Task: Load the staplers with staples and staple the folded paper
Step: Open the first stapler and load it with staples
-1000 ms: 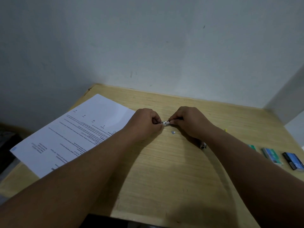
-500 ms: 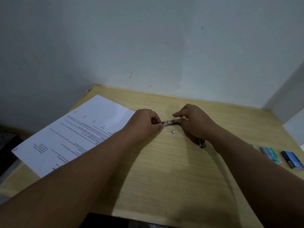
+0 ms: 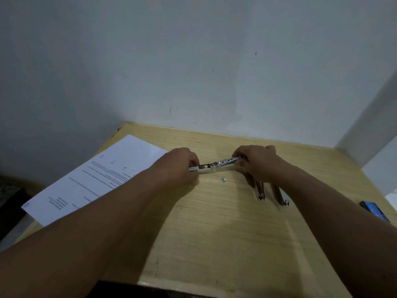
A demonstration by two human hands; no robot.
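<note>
Hands gripping opened stapler (image 3: 214, 166), left (image 3: 182, 166), right (image 3: 255, 163)

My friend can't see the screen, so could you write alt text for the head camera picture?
Two bare hands hold a silver stapler swung open above a wooden table, the left hand gripping one end and the right hand the other. A printed sheet of paper lies to the left, two more metal staplers under the right wrist, and a blue box at the right edge.

Wooden table (image 3: 214, 233) with printed paper (image 3: 103, 175), two staplers (image 3: 261, 190), blue box (image 3: 376, 210).
</note>
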